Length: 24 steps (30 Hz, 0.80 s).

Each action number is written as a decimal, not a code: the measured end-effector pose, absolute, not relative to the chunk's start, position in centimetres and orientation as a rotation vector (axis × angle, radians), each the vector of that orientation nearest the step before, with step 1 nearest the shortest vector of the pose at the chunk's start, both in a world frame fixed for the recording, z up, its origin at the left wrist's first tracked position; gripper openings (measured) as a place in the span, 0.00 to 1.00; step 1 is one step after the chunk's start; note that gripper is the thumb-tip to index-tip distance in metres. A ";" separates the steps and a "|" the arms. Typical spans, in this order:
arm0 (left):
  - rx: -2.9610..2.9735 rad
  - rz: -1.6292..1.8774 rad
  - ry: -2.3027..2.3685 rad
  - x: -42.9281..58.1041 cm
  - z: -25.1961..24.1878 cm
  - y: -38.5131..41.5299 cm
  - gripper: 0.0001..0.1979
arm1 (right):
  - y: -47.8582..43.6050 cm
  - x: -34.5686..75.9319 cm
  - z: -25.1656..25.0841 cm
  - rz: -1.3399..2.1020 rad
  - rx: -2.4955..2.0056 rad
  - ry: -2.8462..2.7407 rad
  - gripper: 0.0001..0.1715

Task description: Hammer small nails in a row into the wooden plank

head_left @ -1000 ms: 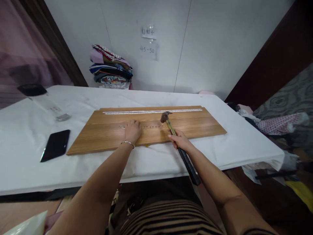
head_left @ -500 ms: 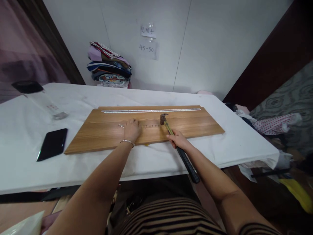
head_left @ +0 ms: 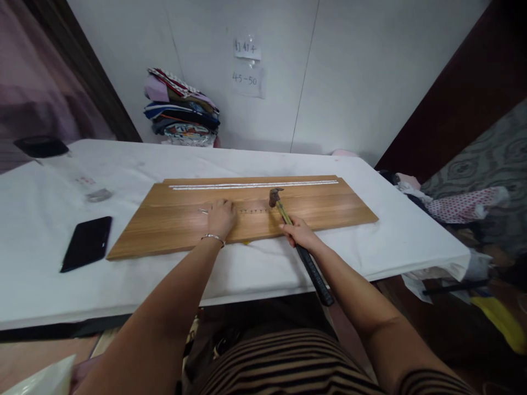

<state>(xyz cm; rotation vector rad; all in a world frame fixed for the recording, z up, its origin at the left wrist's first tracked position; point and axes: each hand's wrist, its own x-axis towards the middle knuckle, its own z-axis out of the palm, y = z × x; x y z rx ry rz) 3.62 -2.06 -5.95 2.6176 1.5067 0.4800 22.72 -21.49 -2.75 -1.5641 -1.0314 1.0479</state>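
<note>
White table (head_left: 288, 159) carries a wooden board (head_left: 329, 206) near its front edge. Left hand (head_left: 221, 218) lies flat on the board. Right hand (head_left: 300, 233) grips a hammer (head_left: 315, 271), head by the nail row (head_left: 252, 210). A skewed blow could hit the near fingers.

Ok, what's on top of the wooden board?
A white strip along the far edge, a row of nails, the left hand resting, the hammer poised above. Anything under the palm is hidden.

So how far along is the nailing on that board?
Done: short row of nails in the board. In hand: right hand grips the hammer, head at the row's right end; left hand rests at its left end. Left: board past the hammer looks bare.
</note>
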 end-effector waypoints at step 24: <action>2.651 0.440 1.545 3.7 -5.6 -2.2 0.21 | -21.3 23.0 -3.9 1.043 -1.516 -1.033 0.12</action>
